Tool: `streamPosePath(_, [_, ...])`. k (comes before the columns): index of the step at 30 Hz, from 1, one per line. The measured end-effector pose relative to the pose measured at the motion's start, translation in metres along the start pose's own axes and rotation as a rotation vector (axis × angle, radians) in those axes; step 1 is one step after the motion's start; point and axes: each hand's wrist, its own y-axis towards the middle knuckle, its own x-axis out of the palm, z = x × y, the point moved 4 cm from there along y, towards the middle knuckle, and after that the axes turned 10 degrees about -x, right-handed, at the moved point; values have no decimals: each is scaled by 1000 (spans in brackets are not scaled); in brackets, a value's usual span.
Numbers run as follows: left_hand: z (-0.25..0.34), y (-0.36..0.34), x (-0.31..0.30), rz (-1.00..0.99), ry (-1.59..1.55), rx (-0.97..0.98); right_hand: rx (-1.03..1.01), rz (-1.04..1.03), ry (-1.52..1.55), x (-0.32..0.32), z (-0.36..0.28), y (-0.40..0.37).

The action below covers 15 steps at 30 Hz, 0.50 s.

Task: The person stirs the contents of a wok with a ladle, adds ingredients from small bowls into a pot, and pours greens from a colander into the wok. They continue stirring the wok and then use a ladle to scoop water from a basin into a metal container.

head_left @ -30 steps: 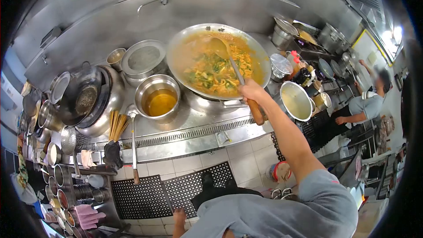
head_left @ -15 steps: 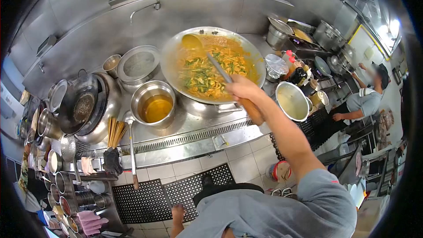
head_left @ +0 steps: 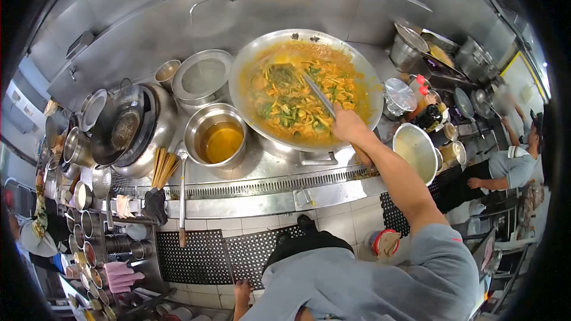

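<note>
My right hand (head_left: 350, 125) is closed around the handle of a long ladle (head_left: 319, 93), which has a metal shaft and a wooden end. The ladle's bowl is down in orange-yellow saucy food with green leafy pieces (head_left: 294, 109), partly hidden by it. That food fills a wide metal wok (head_left: 370, 83) on the steel counter. Low at the bottom of the view hangs my left hand (head_left: 242, 290), beside my body and above the black floor mat (head_left: 196, 255). Its fingers are too small and turned away to make out.
Left of the wok stand a pot of amber liquid (head_left: 221, 141), a strainer over a pot (head_left: 205, 77) and stacked dark woks (head_left: 125, 125). A second ladle (head_left: 182, 202) overhangs the counter edge. At right are a white pot (head_left: 416, 151), bottles and a co-worker (head_left: 511, 172).
The ladle's bowl has gone from raised at the wok's far left side down into the food, nearer the middle. My view has shifted, so the counter appears further right.
</note>
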Motion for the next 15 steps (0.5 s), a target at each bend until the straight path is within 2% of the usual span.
streamPosePath(2, [3,-12,7,8,51,9,-13,24,47,-21,9,-5])
streamPosePath(6, [-6,-27,42,-26,21,-21,-43,-24,69,-61,24,-67])
streamPosePath(9, [9,-42,74,-24,-2,8,-146,-94,97,-47,48,-49])
streamPosePath(11, [26,-57,91,-8,-20,52,-61,-184,71,-34,55,8])
streamPosePath(13, [46,-71,101,29,-90,96,-83,-122,-21,-22,67,64])
streamPosePath(15, [58,-76,103,53,-246,95,-100,-90,20,-42,71,76])
